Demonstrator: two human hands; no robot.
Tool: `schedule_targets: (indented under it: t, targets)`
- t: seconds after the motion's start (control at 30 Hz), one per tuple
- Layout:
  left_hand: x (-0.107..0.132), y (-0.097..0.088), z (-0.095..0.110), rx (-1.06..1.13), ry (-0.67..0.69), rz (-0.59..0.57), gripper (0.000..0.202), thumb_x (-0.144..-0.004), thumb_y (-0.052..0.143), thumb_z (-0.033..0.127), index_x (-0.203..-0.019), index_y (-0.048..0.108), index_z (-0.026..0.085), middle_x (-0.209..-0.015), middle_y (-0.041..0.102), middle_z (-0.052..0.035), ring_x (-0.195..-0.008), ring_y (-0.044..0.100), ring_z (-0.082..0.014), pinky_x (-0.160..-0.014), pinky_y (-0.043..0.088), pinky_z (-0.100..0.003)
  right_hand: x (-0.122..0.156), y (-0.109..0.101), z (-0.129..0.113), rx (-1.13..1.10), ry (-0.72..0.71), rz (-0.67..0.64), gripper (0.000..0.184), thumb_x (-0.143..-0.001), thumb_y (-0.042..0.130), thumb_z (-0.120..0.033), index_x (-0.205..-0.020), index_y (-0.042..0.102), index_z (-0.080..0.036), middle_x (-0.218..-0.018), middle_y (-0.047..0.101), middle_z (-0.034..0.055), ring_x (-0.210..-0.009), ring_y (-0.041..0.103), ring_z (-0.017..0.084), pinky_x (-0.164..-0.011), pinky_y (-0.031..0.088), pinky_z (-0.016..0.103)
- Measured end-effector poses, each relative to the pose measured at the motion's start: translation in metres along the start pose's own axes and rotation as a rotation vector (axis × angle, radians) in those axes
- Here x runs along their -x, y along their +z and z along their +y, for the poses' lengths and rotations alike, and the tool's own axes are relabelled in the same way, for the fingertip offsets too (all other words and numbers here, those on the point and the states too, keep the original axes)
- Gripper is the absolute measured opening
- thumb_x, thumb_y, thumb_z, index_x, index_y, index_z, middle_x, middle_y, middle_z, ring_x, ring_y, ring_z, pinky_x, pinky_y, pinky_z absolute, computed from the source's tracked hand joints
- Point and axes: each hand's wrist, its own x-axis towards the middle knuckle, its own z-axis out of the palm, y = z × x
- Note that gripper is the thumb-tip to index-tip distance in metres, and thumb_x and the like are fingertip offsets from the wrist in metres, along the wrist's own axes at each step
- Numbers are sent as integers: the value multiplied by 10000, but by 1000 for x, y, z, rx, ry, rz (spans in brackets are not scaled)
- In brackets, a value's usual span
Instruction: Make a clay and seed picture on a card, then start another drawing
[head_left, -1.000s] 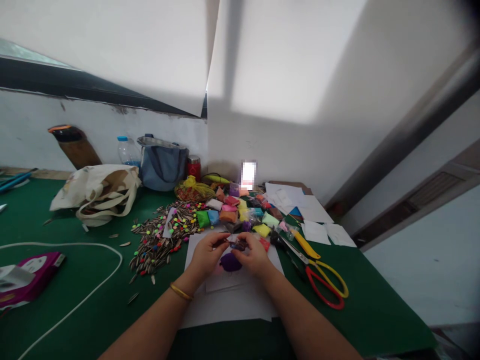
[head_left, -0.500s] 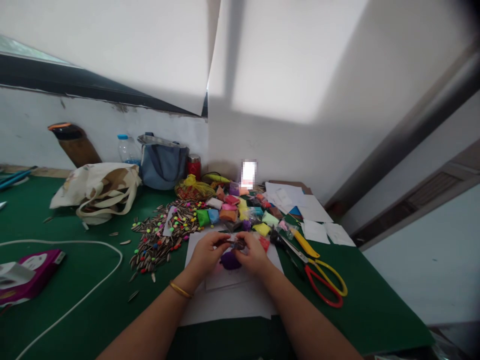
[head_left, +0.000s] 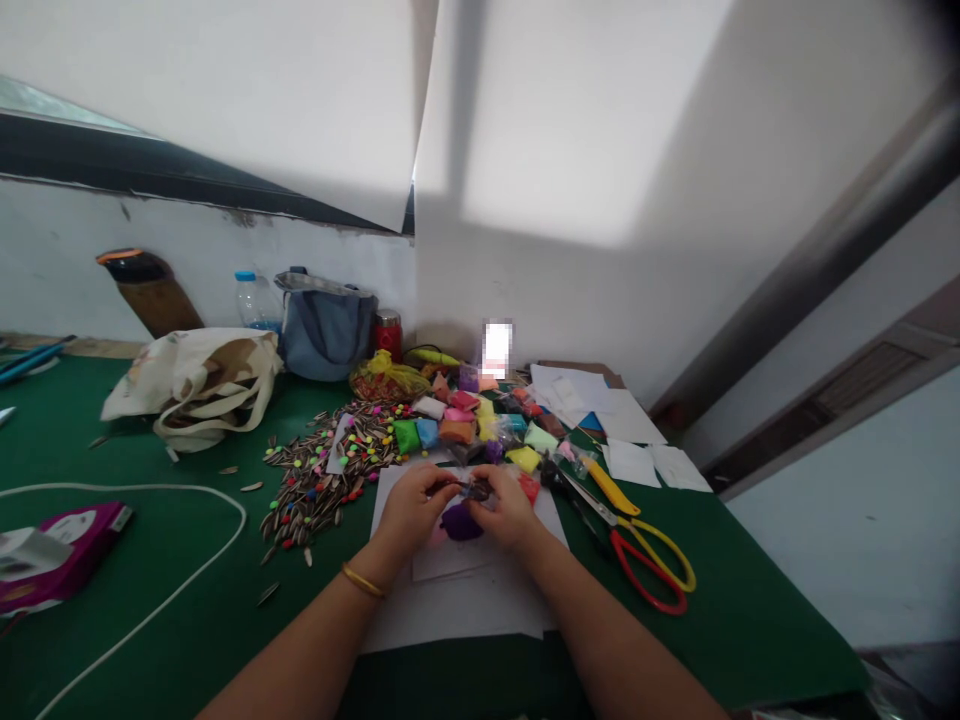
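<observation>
Over the white paper [head_left: 457, 615], my left hand [head_left: 412, 510] and my right hand [head_left: 510, 508] are close together, fingers closed in a pinch. Between them is a small dark packet [head_left: 478, 491] that looks wrapped in clear plastic; fingers cover much of it. A flat purple piece of what looks like modelling clay [head_left: 460, 522] lies just below my fingertips on the paper. Something pink peeks out beside it, partly hidden by my left hand. A red packet [head_left: 529, 487] shows just behind my right hand.
Sunflower seeds [head_left: 319, 495] mixed with colourful little balls lie to the left. Beyond my hands are several coloured clay packets [head_left: 456, 431]. Scissors with red and yellow handles [head_left: 649, 560] and a yellow cutter [head_left: 611, 488] lie right. Bags, bottles and a white cable [head_left: 187, 575] are leftward.
Almost nothing differs. My fingers have shifted very slightly around the dark packet, and the view has moved a touch.
</observation>
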Motion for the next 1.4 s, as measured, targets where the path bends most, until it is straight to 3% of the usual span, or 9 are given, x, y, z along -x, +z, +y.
schedule_targets:
  t: [0.1, 0.2, 0.57, 0.67, 0.83, 1.0, 1.23, 1.3, 1.4]
  targets:
    - [0, 1, 0, 25, 20, -39, 141, -845, 635, 279, -936, 727, 223, -877, 682, -41, -848, 612, -194, -766, 463, -309, 0, -1, 0, 7, -13, -1, 274, -761, 617, -215, -1032, 601, -172, -949, 655, 61, -846, 605, 196, -766, 501, 323]
    - [0, 2, 1, -2, 32, -65, 132, -867, 603, 283, -893, 715, 218, -860, 672, -44, -840, 603, -193, -765, 456, -311, 0, -1, 0, 12, -12, -17, 269, -757, 614, -209, -1024, 609, -176, -925, 655, 53, -828, 604, 194, -748, 500, 316]
    - [5, 0, 6, -142, -4, 75, 325, -960, 411, 407, -768, 569, 197, -709, 548, -7, -673, 512, -171, -622, 383, -286, 1, -3, -4, 14, -27, -49, 308, -861, 602, -379, -1098, 617, -181, -1013, 668, 74, -910, 616, 218, -821, 484, 336]
    - [3, -2, 4, -91, 23, 55, 344, -953, 447, 411, -751, 621, 194, -709, 571, -13, -697, 533, -170, -645, 401, -286, 1, -3, -5, 4, -44, -47, 327, -885, 580, -405, -1116, 620, -177, -1032, 666, 80, -925, 609, 218, -839, 476, 341]
    - [0, -3, 1, 61, 57, 44, 201, -874, 602, 355, -947, 752, 243, -833, 666, -39, -823, 596, -189, -743, 458, -303, 0, -3, -5, 14, -38, -53, 333, -880, 585, -396, -1129, 621, -178, -1040, 662, 80, -906, 606, 212, -813, 477, 332]
    - [0, -1, 7, 267, -57, 119, 202, -816, 667, 386, -776, 723, 195, -757, 639, -31, -758, 572, -170, -715, 457, -294, -2, -3, -5, 67, -89, -65, 295, -881, 591, -394, -1092, 637, -193, -985, 661, 62, -902, 596, 211, -812, 472, 335]
    - [-4, -11, 9, 1063, -383, 108, 302, -737, 748, 445, -814, 653, 169, -681, 550, 15, -638, 520, -95, -619, 450, -228, -7, -7, 2, 250, -69, 59, 294, -869, 631, -338, -1131, 632, -205, -1123, 617, 102, -1057, 561, 250, -940, 443, 388]
    - [-6, -11, 4, 1076, -456, 125, 339, -714, 765, 451, -874, 678, 164, -683, 548, 20, -639, 524, -84, -618, 452, -214, -11, -8, 8, 330, -4, 93, 328, -840, 660, -288, -1151, 605, -198, -1106, 625, 107, -1054, 557, 266, -939, 442, 417]
    - [-8, -7, -7, 907, -559, 112, 455, -683, 767, 498, -973, 703, 154, -700, 570, 17, -619, 533, -79, -597, 452, -211, -20, -7, 19, 416, 49, 81, 242, -812, 633, -170, -1054, 613, -183, -1090, 632, 114, -1058, 558, 272, -930, 457, 433]
